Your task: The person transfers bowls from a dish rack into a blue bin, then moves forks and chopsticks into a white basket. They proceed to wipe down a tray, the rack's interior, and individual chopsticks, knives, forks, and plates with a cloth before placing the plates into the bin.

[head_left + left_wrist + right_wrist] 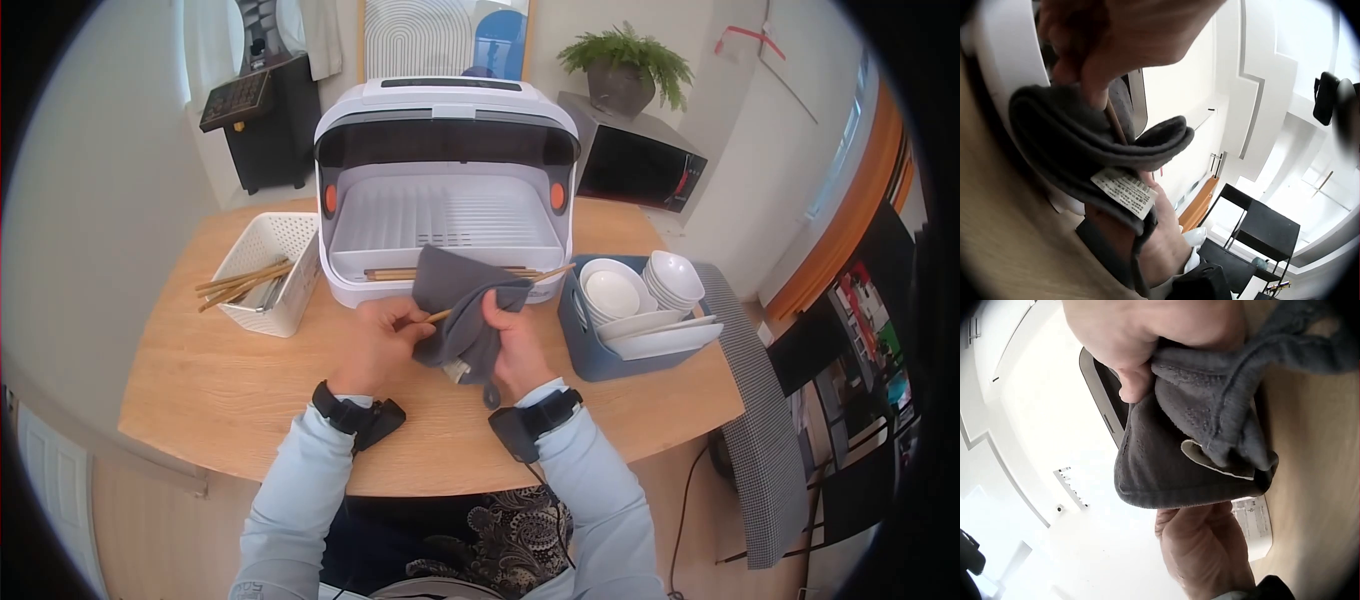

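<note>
**Stick runs 8 to 2 o'clock, left hand on the near end**

OK so, going by the head view: the stick (pixel 440 316) is up in both hands over the table (pixel 430 440), just this side of the dryer (pixel 345 292). The left hand (pixel 372 340) has the 8 o'clock end pinched between thumb and fingers, so that's the closer hand to the bare wood. From those fingertips the stick heads off toward 2 o'clock and straight into the cloth (pixel 450 290).

The right hand (pixel 518 345) grips the cloth, thumb on top and pressed down; the rest of its fingers are mostly hidden, so can't tell how they lie. Its thumb sits about on the stick's line, but whether it squeezes the stick through the fabric, no idea.

A tip pokes out past the cloth at 2 o'clock, lined up with the left end, so I'd read it as the same stick. Which end is thinner? Can't say.

IMO the thing to watch is that 8-to-2 line: any slide of cloth along the stick would have to follow it. The left wrist view shows the stick leaving the fingertips toward 5 o'clock, its long axis 11 to 5, before the fold swallows it.
</note>
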Demonstrator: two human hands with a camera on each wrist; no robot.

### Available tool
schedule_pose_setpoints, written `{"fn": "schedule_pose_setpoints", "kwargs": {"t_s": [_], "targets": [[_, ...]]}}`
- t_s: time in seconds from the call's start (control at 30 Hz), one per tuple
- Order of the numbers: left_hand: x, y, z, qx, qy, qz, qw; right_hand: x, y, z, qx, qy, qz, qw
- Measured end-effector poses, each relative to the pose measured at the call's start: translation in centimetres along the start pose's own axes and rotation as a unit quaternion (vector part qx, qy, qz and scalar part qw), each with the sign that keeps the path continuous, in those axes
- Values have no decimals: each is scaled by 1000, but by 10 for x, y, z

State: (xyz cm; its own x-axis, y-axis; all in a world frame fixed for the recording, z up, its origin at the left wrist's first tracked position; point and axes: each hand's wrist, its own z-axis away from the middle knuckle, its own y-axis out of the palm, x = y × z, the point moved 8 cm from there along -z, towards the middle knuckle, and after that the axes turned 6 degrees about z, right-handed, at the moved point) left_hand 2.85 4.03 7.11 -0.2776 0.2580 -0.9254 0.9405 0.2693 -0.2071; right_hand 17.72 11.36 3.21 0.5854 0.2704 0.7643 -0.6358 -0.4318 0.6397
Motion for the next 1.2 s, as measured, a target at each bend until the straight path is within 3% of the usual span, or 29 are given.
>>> {"fn": "schedule_pose_setpoints", "kwargs": {"t_s": [0.13,0.33,0.43,0.53,0.7,0.8,0.9,1.03,1.13,1.2], "targets": [[-9,7,1,1,26,42,999,-7,11,2,7,30,-4,1000],[15,4,-5,96,-60,83,990,6,2,0,14,2,-3,1000],[12,1,-5,90,-44,36,994,14,-3,1,-21,-33,15,999],[16,-10,-7,51,-27,66,996,42,-8,5,-64,-95,-27,993],[3,-15,-2,2,-12,-32,999,58,-28,4,-108,-146,-69,981],[-1,-13,1,-26,6,-56,998,56,-29,2,-93,-144,-77,982],[-5,-7,3,-38,45,-40,997,40,-15,3,-83,-107,-34,990],[-1,5,4,-51,77,15,996,-3,5,2,0,0,0,1000],[0,7,5,-43,87,17,995,-19,14,3,13,37,2,999],[1,6,2,-20,52,24,998,-20,13,3,10,46,-2,999]]}}
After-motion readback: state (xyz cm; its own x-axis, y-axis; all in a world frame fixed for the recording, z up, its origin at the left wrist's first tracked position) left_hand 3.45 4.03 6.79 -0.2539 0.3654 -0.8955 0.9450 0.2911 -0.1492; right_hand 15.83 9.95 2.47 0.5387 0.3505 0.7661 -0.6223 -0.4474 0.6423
